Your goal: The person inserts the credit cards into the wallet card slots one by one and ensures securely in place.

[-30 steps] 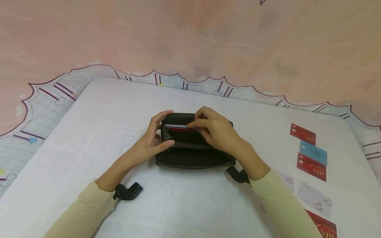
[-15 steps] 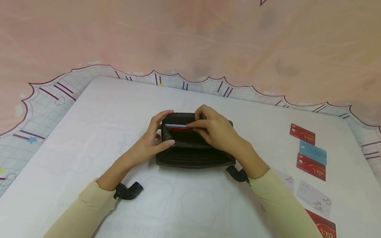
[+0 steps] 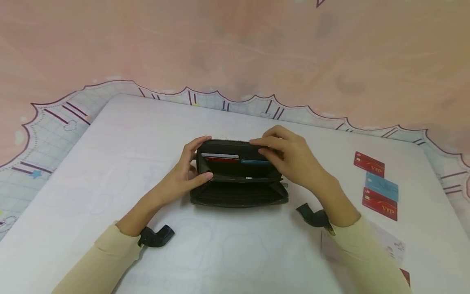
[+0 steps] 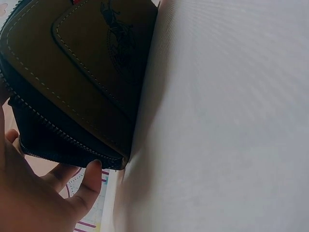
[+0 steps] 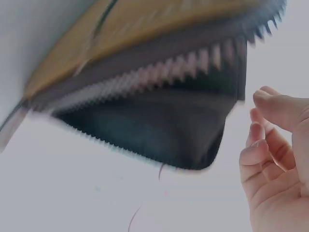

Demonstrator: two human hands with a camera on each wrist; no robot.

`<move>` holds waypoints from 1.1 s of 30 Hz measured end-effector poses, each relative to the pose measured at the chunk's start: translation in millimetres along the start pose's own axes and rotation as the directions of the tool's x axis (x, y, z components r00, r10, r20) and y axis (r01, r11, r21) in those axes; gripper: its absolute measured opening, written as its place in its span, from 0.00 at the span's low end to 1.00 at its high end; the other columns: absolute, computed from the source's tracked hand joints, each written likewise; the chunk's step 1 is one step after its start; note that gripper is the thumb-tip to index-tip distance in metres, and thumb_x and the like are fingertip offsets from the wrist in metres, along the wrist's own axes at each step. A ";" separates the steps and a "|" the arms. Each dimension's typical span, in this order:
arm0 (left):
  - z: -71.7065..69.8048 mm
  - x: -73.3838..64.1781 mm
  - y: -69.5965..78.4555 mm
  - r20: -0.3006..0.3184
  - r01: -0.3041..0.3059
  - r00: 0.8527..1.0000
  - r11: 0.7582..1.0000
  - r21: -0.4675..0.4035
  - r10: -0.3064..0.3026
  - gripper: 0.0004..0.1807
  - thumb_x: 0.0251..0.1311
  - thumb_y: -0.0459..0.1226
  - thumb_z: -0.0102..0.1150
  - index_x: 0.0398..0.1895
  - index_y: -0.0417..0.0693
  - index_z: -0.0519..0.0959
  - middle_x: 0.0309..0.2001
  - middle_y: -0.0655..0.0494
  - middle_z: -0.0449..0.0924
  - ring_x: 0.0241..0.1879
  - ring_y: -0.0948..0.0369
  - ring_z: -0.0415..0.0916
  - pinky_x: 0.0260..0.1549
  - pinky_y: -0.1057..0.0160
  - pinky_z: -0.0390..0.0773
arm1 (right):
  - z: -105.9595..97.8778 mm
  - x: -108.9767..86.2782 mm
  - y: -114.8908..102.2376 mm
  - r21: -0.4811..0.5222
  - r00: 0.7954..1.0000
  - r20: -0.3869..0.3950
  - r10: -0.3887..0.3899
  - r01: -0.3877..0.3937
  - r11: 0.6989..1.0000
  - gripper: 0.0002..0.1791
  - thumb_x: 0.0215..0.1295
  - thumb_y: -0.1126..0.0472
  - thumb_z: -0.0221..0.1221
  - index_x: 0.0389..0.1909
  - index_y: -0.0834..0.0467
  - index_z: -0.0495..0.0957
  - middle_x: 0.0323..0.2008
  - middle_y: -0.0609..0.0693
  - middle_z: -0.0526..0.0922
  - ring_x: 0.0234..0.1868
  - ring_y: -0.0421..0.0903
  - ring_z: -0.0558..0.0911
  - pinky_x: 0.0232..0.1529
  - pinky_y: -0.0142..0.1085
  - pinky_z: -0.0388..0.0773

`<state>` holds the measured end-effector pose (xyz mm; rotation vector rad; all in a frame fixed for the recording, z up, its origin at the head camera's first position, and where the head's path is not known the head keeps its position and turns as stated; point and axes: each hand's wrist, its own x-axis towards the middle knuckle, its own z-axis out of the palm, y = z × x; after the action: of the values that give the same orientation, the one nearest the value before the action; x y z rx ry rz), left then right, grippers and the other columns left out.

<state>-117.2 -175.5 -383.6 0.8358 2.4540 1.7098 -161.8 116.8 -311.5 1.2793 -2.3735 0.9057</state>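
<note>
A black-lined zip wallet (image 3: 238, 201) stands spread apart at mid-table, its outside brown with pale stitching in the left wrist view. My left hand (image 3: 186, 171) grips its left end, thumb inside the front edge and fingers behind. In its back slots I see the edges of a white card (image 3: 220, 155), a red card (image 3: 222, 160) and, to their right, a blue card (image 3: 255, 162). My right hand (image 3: 293, 157) is beside the wallet's back right corner, fingers loosely bent with nothing between them. The right wrist view shows a gap between this hand and the wallet (image 5: 154, 130).
Right of the wallet lie a red VIP card (image 3: 369, 162), a blue card (image 3: 382, 186) and another red VIP card (image 3: 380, 205). Nearer, a pale card (image 3: 397, 247) and a red corner (image 3: 405, 276) are partly under my right sleeve (image 3: 367, 253).
My right hand has let go of the card edge in the back slot and moved right and slightly away, uncovering the blue card. The left hand keeps its hold.
</note>
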 end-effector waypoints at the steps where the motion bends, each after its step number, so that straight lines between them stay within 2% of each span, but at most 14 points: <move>1: 0.4 0.1 0.0 -0.002 0.001 1.000 1.000 0.005 -0.001 0.45 0.62 0.30 0.59 0.75 0.60 0.43 0.72 0.60 0.47 0.59 0.58 0.59 0.38 0.58 0.71 | -5.0 -5.0 1.8 -0.012 1.000 -0.010 0.014 -0.014 1.000 0.16 0.56 0.72 0.65 0.46 0.58 0.84 0.37 0.51 0.77 0.29 0.42 0.72 0.27 0.34 0.70; 7: 0.0 -0.3 0.9 -0.006 0.014 1.000 1.000 0.015 -0.014 0.45 0.62 0.30 0.59 0.75 0.61 0.46 0.74 0.62 0.41 0.56 0.57 0.61 0.39 0.58 0.72 | -31.4 -43.8 11.3 -0.085 0.989 -0.037 0.143 -0.146 0.986 0.21 0.52 0.73 0.68 0.49 0.56 0.83 0.36 0.48 0.79 0.30 0.40 0.72 0.27 0.30 0.69; 13: -0.6 -0.7 1.2 -0.005 0.021 1.000 1.000 0.001 -0.021 0.45 0.63 0.29 0.58 0.75 0.61 0.45 0.74 0.60 0.40 0.53 0.55 0.63 0.38 0.60 0.72 | -56.7 -88.0 16.6 -0.148 0.955 -0.050 0.291 -0.295 0.944 0.24 0.51 0.70 0.70 0.51 0.53 0.82 0.37 0.45 0.81 0.30 0.37 0.73 0.27 0.25 0.69; 17: 0.2 0.7 1.0 0.003 0.015 1.000 1.000 -0.002 -0.015 0.45 0.63 0.29 0.57 0.75 0.61 0.45 0.74 0.59 0.40 0.54 0.56 0.62 0.38 0.60 0.72 | -72.1 -118.1 17.1 -0.167 0.931 -0.065 0.360 -0.366 0.916 0.23 0.51 0.71 0.69 0.50 0.54 0.82 0.35 0.44 0.81 0.30 0.35 0.72 0.30 0.23 0.69; 22: -0.7 2.1 0.7 0.002 0.018 1.000 1.000 0.001 -0.018 0.45 0.63 0.29 0.57 0.75 0.62 0.44 0.74 0.60 0.39 0.56 0.57 0.60 0.39 0.60 0.71 | -85.1 -147.1 14.7 -0.183 0.884 -0.073 0.462 -0.468 0.865 0.18 0.54 0.68 0.69 0.47 0.53 0.83 0.36 0.44 0.83 0.28 0.33 0.71 0.31 0.23 0.68; 28: -0.8 2.4 0.3 -0.002 0.025 1.000 1.000 0.011 -0.025 0.45 0.63 0.29 0.57 0.76 0.62 0.44 0.75 0.57 0.39 0.58 0.57 0.59 0.40 0.59 0.71 | -91.3 -173.7 16.3 -0.143 0.840 0.008 0.543 -0.536 0.832 0.17 0.56 0.67 0.67 0.47 0.53 0.83 0.37 0.45 0.83 0.33 0.33 0.72 0.34 0.20 0.69; 33: 1.5 2.2 0.6 0.004 0.031 1.000 1.000 0.000 -0.031 0.44 0.63 0.30 0.57 0.76 0.61 0.44 0.75 0.60 0.38 0.59 0.57 0.58 0.40 0.59 0.70 | -94.5 -194.3 14.3 -0.147 0.758 0.099 0.645 -0.630 0.763 0.19 0.56 0.61 0.69 0.49 0.51 0.81 0.41 0.45 0.80 0.36 0.35 0.71 0.33 0.24 0.70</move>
<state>-118.4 -173.0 -383.1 0.7956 2.4512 1.6968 -68.1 308.7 -347.3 0.4734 -2.9970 0.8506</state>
